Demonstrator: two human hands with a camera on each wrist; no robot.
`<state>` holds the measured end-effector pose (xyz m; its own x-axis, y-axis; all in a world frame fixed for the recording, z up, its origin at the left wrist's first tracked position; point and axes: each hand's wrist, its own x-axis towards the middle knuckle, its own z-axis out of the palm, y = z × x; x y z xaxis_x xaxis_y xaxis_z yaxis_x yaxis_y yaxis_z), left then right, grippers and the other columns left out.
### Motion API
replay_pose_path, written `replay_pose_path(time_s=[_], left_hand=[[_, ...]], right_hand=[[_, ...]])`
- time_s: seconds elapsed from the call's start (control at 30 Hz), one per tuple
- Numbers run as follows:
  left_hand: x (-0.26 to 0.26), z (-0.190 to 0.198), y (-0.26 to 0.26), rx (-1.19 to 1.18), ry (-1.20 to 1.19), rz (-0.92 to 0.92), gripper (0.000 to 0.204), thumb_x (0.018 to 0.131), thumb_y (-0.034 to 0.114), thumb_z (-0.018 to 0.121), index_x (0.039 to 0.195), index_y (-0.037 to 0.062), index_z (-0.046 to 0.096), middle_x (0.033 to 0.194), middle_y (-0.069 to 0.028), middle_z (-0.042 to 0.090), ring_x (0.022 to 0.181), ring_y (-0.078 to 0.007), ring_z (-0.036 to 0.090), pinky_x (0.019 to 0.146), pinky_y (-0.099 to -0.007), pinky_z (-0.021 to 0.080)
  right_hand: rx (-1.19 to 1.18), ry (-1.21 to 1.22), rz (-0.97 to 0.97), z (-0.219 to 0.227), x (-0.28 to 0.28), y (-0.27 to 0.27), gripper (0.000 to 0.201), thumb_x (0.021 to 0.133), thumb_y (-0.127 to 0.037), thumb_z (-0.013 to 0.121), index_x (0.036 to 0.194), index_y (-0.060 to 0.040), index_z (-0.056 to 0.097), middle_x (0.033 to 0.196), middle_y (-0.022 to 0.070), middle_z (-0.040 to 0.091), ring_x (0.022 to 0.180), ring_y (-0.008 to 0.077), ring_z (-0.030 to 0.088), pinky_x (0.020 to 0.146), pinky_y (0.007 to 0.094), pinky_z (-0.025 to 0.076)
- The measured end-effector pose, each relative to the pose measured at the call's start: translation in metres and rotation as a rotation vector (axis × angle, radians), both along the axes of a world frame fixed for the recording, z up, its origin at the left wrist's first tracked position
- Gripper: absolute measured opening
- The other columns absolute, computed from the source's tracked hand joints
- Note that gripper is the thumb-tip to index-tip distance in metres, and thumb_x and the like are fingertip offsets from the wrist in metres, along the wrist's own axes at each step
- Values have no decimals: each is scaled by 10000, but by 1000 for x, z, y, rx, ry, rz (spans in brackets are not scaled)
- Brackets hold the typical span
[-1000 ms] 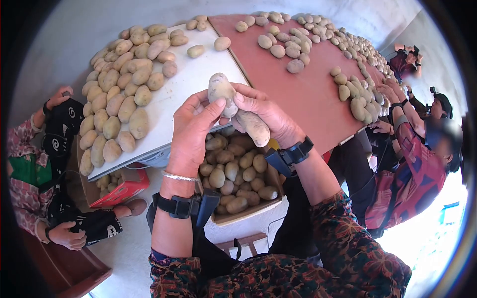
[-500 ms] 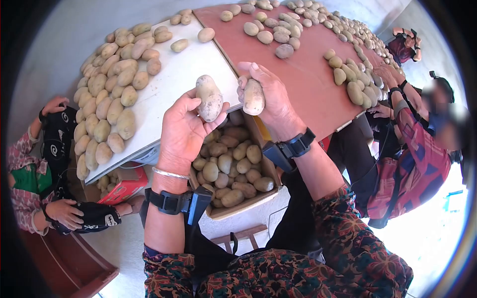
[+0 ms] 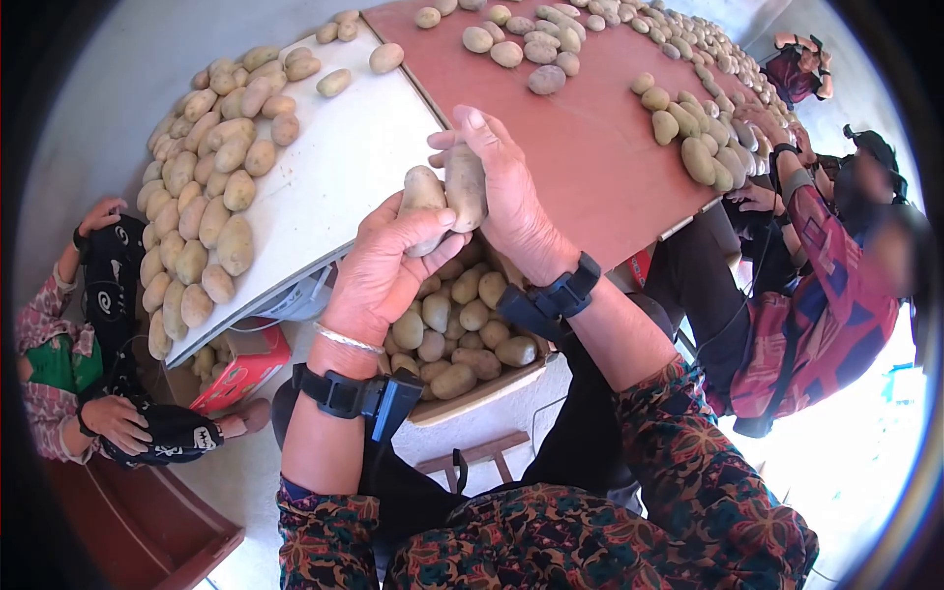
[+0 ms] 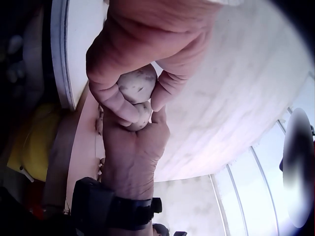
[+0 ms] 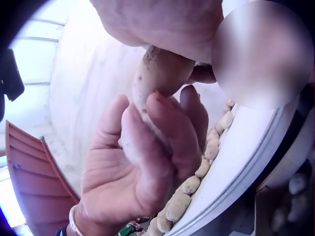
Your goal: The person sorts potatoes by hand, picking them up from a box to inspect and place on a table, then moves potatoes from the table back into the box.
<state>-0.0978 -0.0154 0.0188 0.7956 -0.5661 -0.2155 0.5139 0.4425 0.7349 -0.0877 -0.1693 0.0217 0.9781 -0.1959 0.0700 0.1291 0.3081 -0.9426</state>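
Both hands meet over the table's front edge, each holding a potato. In the head view my left hand (image 3: 383, 256) grips a pale, oblong potato (image 3: 422, 192), thumb across its lower end. Against it stands a longer potato (image 3: 465, 182), held in my right hand (image 3: 509, 192) with the thumb raised along the far side. Seen from the left wrist, the left hand's potato (image 4: 137, 84) overlaps the other potato (image 4: 141, 117). From the right wrist, the right hand's potato (image 5: 160, 73) shows below the palm, its lower end at the left fingers (image 5: 174, 132).
A cardboard box of potatoes (image 3: 462, 334) stands below the hands. Potatoes (image 3: 202, 202) are heaped on the white tabletop (image 3: 324, 162) at left, and more potatoes (image 3: 698, 143) lie on the red tabletop (image 3: 580, 162). Other people (image 3: 816, 324) sit at right and left.
The hands, together a second ago, parted with a potato in each, then came together again. The two potatoes now stand side by side. The head view has shifted slightly.
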Motion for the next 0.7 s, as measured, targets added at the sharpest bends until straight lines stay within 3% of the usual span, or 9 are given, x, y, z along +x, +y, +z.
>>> replay_pose_path(time_s=[0.2, 0.27, 0.4, 0.47, 0.5, 0.53, 0.63, 0.67, 0.7], left_hand=[[-1, -2, -5, 101, -68, 179, 473, 805, 25, 695, 1235, -26, 504, 1134, -84, 583, 984, -188, 619, 837, -315, 556], [-1, 1, -5, 171, -119, 222, 467, 792, 33, 704, 1218, -23, 520, 1099, -81, 591, 932, -164, 618, 804, -291, 542], [3, -1, 2, 294, -154, 130, 497, 807, 61, 699, 1258, -7, 502, 1015, -42, 612, 863, -119, 618, 711, -236, 511], [5, 7, 7, 585, -252, 19, 554, 797, 132, 739, 1272, -14, 494, 920, -14, 617, 728, -100, 600, 574, -217, 461], [3, 6, 6, 634, -336, 61, 589, 782, 210, 773, 1262, -23, 523, 834, 7, 610, 632, -82, 553, 501, -216, 413], [2, 5, 7, 637, -330, 58, 589, 782, 210, 773, 1262, -23, 523, 834, 7, 610, 632, -82, 553, 501, -216, 413], [12, -3, 18, 998, -803, 10, 543, 780, 269, 776, 1217, -2, 600, 768, 6, 600, 588, -53, 508, 514, -200, 411], [13, -7, 25, 1080, -782, -57, 520, 719, 330, 746, 1095, -17, 650, 974, -180, 696, 902, -283, 669, 840, -346, 509], [10, -5, 28, 1113, -801, -124, 494, 712, 304, 745, 1087, -5, 657, 966, -173, 697, 901, -278, 668, 838, -346, 508]], right_hand=[[189, 33, 239, -4, -2, 0, 647, 943, -424, 548, 1367, 42, 402, 1198, 208, 545, 1108, 249, 531, 944, 354, 466], [-248, 26, 258, -4, -6, -7, 679, 911, -383, 597, 1373, 71, 394, 1215, 222, 544, 1139, 267, 529, 966, 362, 454], [-444, 122, 213, 1, -10, -21, 742, 792, -340, 687, 1350, 85, 444, 1200, 271, 579, 1095, 276, 592, 919, 333, 486], [-842, 203, 95, 5, -12, -29, 653, 737, -302, 729, 1239, 79, 558, 1007, 218, 668, 922, 257, 659, 814, 330, 524], [-895, 182, 124, 6, -10, -33, 547, 711, -300, 744, 1112, 59, 643, 875, 177, 694, 824, 240, 677, 746, 340, 532], [-892, 187, 126, 7, -10, -38, 547, 711, -300, 744, 1112, 59, 643, 875, 177, 694, 824, 240, 677, 746, 340, 532], [-1023, 274, 256, 12, -13, -50, 498, 769, -315, 709, 1102, 48, 639, 961, 153, 677, 910, 223, 649, 828, 326, 507], [-1087, 250, 276, 12, -14, -53, 465, 775, -309, 705, 1085, 34, 651, 941, 142, 681, 896, 219, 650, 817, 325, 507], [-1151, 221, 295, 10, -15, -56, 433, 781, -303, 701, 1068, 19, 663, 922, 131, 684, 882, 215, 651, 807, 323, 507]])
